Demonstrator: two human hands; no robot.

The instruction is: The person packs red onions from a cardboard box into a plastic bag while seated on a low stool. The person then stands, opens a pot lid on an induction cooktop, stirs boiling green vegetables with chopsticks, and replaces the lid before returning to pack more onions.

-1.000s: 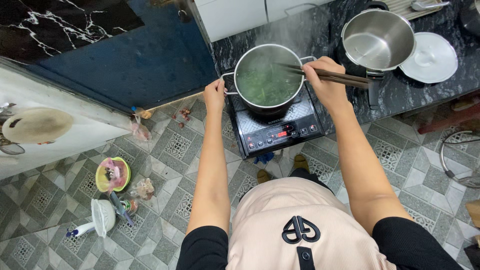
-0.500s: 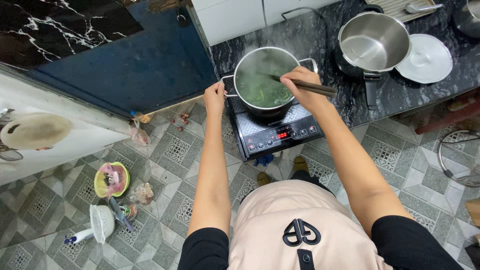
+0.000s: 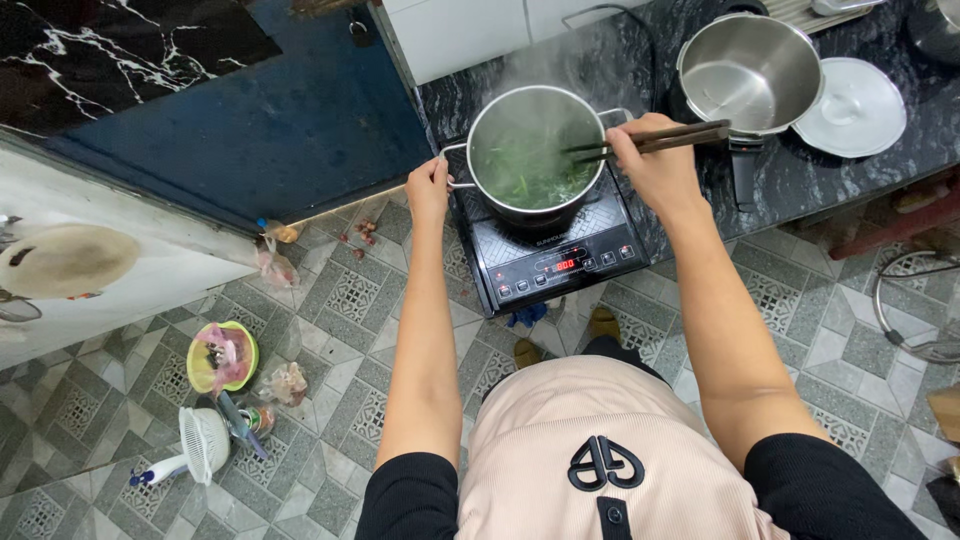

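Note:
A steel pot (image 3: 500,112) full of green vegetables in steaming water stands on a black induction cooker (image 3: 550,255) at the counter's edge. My left hand (image 3: 429,188) grips the pot's left handle. My right hand (image 3: 652,163) holds a pair of dark chopsticks (image 3: 660,139), their tips dipped into the greens over the pot's right side.
An empty steel pot (image 3: 745,65) and a white lid (image 3: 855,108) sit on the dark marble counter (image 3: 800,180) to the right. On the tiled floor (image 3: 340,300) at left lie a green bowl (image 3: 222,356), a small white fan (image 3: 203,443) and scraps. A stool frame (image 3: 915,305) is at right.
My right hand has swung the chopsticks from the pot's middle back toward its right rim, stirring the greens. My left hand has stayed on the handle.

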